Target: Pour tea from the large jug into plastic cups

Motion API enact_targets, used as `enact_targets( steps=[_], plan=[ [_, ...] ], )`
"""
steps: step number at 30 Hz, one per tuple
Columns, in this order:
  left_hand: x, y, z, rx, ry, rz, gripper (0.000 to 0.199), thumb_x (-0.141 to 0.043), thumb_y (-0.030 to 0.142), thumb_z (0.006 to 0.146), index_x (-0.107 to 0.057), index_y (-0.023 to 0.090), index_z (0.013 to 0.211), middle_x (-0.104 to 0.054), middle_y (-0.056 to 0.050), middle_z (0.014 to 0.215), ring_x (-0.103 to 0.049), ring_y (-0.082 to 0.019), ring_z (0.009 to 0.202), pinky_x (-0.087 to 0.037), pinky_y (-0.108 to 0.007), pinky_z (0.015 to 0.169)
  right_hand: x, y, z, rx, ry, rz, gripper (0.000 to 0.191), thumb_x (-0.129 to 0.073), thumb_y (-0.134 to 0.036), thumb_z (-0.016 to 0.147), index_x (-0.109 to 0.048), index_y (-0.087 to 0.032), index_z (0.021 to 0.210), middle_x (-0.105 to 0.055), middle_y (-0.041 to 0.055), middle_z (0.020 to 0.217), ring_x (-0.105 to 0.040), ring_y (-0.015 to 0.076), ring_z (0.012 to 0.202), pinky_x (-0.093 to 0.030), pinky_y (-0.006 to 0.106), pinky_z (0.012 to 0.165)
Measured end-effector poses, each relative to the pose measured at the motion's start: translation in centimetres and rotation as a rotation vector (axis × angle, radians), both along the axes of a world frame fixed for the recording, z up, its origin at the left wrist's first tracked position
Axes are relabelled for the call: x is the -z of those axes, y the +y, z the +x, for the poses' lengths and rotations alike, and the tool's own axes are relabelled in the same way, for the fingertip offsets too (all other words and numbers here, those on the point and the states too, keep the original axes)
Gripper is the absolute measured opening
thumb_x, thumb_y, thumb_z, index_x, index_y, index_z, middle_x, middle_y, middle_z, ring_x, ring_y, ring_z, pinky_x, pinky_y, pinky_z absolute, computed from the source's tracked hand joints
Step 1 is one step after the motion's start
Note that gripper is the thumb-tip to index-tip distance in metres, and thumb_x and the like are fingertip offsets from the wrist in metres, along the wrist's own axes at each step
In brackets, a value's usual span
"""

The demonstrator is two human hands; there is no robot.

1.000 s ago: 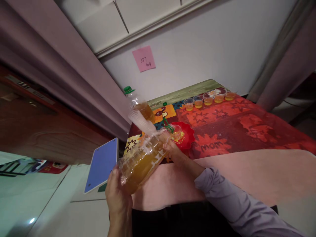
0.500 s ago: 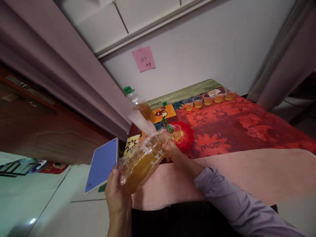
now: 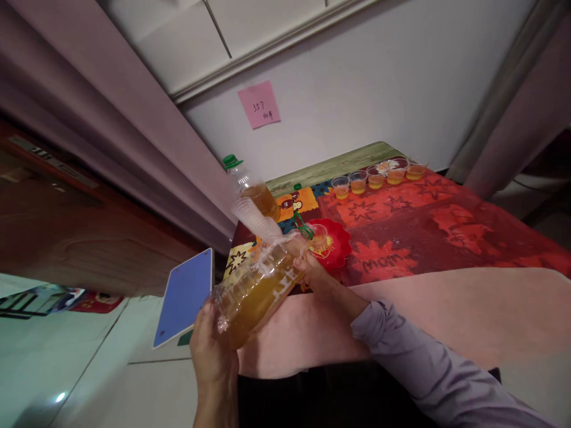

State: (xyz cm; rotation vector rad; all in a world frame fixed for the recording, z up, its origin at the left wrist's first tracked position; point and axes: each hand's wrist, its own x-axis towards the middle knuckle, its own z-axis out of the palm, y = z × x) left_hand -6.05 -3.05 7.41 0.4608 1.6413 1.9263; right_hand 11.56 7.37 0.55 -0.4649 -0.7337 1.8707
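Plastic bottle [image 3: 256,297] gripped in both hands [image 3: 212,342] near the left edge of the tablecloth [image 3: 397,223], open room right of red bowl [image 3: 344,244]

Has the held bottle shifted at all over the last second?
No, none that I can see: the held bottle keeps the same tilt, its neck end still at the left edge of the red dish.

Ahead of you, a handwritten pink note [image 3: 259,104] sticks to the white wall [image 3: 348,101]. Mauve curtains [image 3: 134,119] hang to either side; at your left are a brown wooden panel [image 3: 111,255], a blue board [image 3: 185,297] and floor tiles [image 3: 151,392].
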Motion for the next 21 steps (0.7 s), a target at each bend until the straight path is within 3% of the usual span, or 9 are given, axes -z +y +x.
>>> enact_targets(
  steps=[4,10,21],
  plan=[
    [-0.34,0.04,0.30,0.005,-0.021,0.001,0.042,-0.088,0.049,0.071,-0.078,0.021,0.101,-0.076,0.002,0.100,-0.067,-0.017,0.091,-0.052,-0.033,0.088,-0.34,-0.13,0.14,-0.005,0.010,-0.015,0.062,-0.089,-0.054,0.074,-0.065,-0.025,0.123,-0.073,0.0029,0.098,-0.070,0.0212,0.091,-0.062,0.032,0.078],
    [-0.29,0.06,0.17,-0.010,-0.031,-0.003,0.042,-0.089,0.048,0.071,-0.077,0.021,0.101,-0.075,0.003,0.098,-0.066,-0.015,0.090,-0.052,-0.031,0.088,0.31,0.05,-0.25,-0.006,0.058,0.015,0.061,-0.087,-0.053,0.078,-0.064,-0.026,0.128,-0.076,0.0061,0.112,-0.073,0.0245,0.102,-0.063,0.036,0.085],
    [-0.45,0.08,0.38,-0.003,-0.024,-0.002,0.041,-0.087,0.048,0.073,-0.077,0.021,0.101,-0.076,0.002,0.099,-0.067,-0.017,0.090,-0.053,-0.033,0.088,0.11,-0.13,-0.06,0.021,0.011,0.009,0.059,-0.088,-0.059,0.075,-0.068,-0.030,0.122,-0.077,0.0054,0.110,-0.071,0.0262,0.103,-0.061,0.040,0.088]
  ],
)
